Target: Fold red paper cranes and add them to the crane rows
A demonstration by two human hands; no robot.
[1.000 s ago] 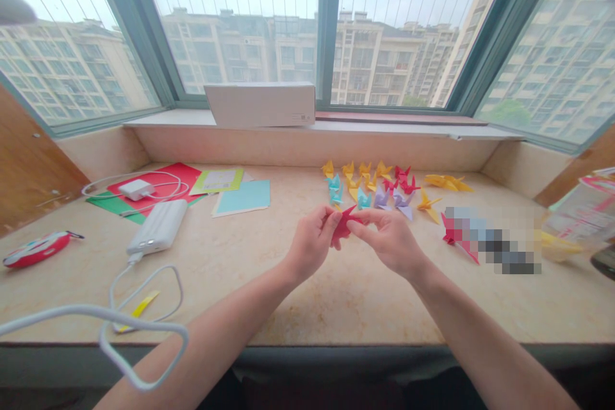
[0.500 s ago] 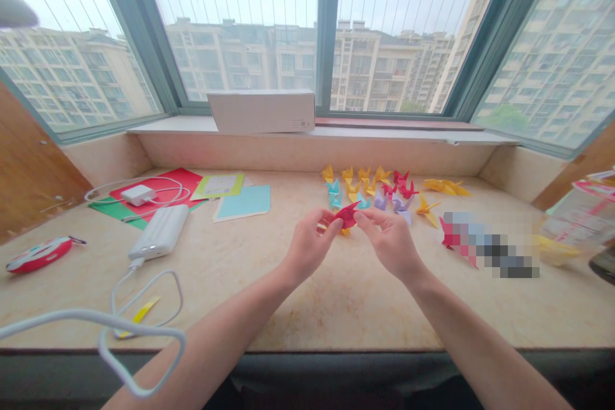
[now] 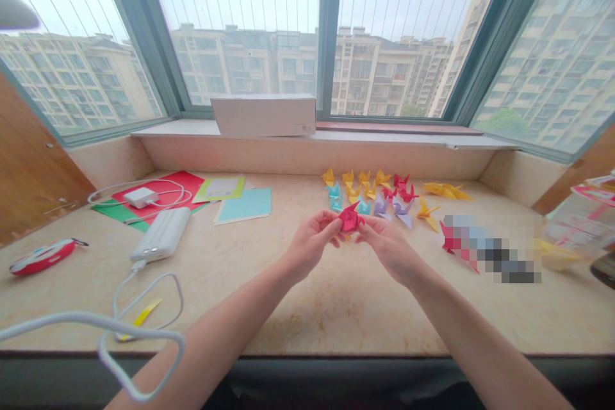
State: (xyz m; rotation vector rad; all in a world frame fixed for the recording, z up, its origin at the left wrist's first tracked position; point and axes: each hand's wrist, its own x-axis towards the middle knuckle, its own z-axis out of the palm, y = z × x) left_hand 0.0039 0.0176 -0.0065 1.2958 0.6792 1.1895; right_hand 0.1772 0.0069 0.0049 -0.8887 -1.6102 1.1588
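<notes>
A folded red paper crane (image 3: 350, 218) is held up between my two hands, above the stone counter. My left hand (image 3: 314, 240) pinches its left side with thumb and fingers. From the other side, my right hand (image 3: 387, 242) is closed on its right edge, fingertips partly hidden behind the paper. Just beyond stand rows of small paper cranes: yellow ones (image 3: 364, 177), red ones (image 3: 407, 192), blue ones (image 3: 335, 197) and lilac ones (image 3: 401, 207). A single yellow crane (image 3: 427, 213) sits to the right of the rows.
On the left lie a white power bank (image 3: 161, 234), a cabled charger (image 3: 140, 197), coloured paper sheets (image 3: 244, 205) and a red-and-white item (image 3: 43, 257). A white cable (image 3: 86, 317) loops in front. A clear plastic container (image 3: 583, 218) stands right; a white box (image 3: 264, 116) rests on the sill.
The red crane has turned between my fingers, so its folded body now shows more broadly. Both hands have shifted slightly lower in the picture, still gripping it.
</notes>
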